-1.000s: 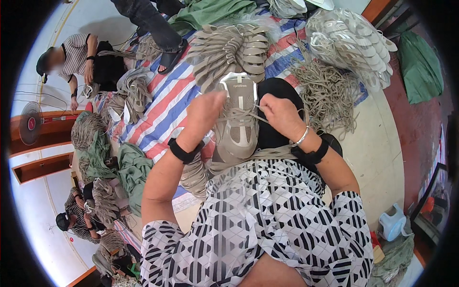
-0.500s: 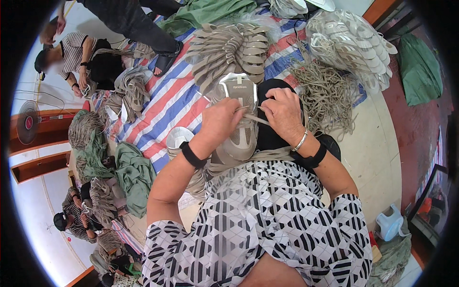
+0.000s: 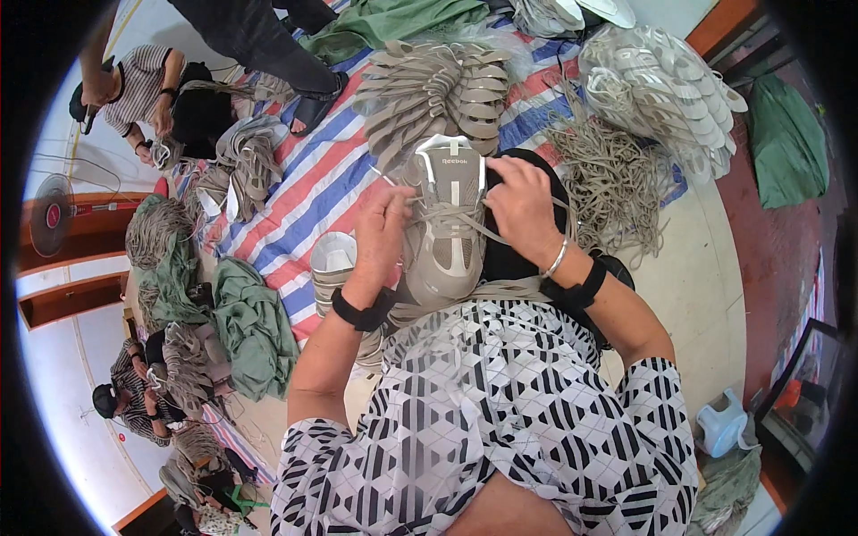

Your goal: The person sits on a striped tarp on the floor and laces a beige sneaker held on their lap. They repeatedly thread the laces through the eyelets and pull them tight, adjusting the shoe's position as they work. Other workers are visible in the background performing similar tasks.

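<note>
A grey-beige sneaker upper (image 3: 440, 259) lies across my lap, toe toward me, with a flat beige shoelace (image 3: 451, 214) threaded over its tongue. At its left side, my left hand (image 3: 386, 223) has its fingers closed against the eyelet edge; what lies between the fingertips is partly hidden. A pale thin lace end sticks out just above that hand. My right hand (image 3: 525, 207) pinches at the right eyelet edge, with a strand of lace running from the shoe beneath its fingers.
Fanned shoe uppers (image 3: 429, 94) lie ahead on a striped sheet (image 3: 295, 210). Loose laces (image 3: 612, 174) and bagged uppers (image 3: 661, 98) are at right. A stack of uppers (image 3: 333, 259) stands by my left arm. Co-workers (image 3: 143, 85) sit at left; another person's leg (image 3: 268, 45) stands ahead.
My hands have moved apart from above the tongue to the shoe's two sides. The lace they held up between them now lies across the shoe. The seated co-worker's head is lower.
</note>
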{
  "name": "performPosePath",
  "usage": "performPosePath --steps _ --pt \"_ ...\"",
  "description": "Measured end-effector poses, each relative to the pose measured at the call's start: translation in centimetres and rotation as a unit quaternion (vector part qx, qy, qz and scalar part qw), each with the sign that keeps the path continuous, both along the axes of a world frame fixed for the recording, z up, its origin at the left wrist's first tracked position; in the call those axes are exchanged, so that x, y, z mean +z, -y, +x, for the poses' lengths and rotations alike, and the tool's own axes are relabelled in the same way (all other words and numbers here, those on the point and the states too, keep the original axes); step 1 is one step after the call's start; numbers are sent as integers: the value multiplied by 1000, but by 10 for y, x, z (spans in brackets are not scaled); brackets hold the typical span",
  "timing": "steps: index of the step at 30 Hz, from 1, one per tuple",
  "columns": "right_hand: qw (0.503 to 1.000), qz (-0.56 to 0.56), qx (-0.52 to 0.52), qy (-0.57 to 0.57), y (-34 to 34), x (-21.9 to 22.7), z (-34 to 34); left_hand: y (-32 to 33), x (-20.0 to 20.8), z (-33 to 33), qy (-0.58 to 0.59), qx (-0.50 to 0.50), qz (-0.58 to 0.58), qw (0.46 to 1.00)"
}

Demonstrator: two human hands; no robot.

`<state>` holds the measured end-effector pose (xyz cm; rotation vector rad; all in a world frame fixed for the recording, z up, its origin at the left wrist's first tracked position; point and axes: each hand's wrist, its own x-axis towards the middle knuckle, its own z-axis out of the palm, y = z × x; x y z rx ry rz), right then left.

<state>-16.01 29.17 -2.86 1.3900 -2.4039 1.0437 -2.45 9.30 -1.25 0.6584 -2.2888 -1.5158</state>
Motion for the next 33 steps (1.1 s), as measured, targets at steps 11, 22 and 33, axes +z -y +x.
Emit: performPosePath --steps 11,22,33 --pt "999 23 27 -17 0 2 7 -2 7 13 10 43 394 918" --pt "964 60 228 -122 2 11 -39 -15 17 -2 -2 55 284 957" --pt "918 332 215 27 29 42 -45 -4 6 -3 53 -52 174 982"
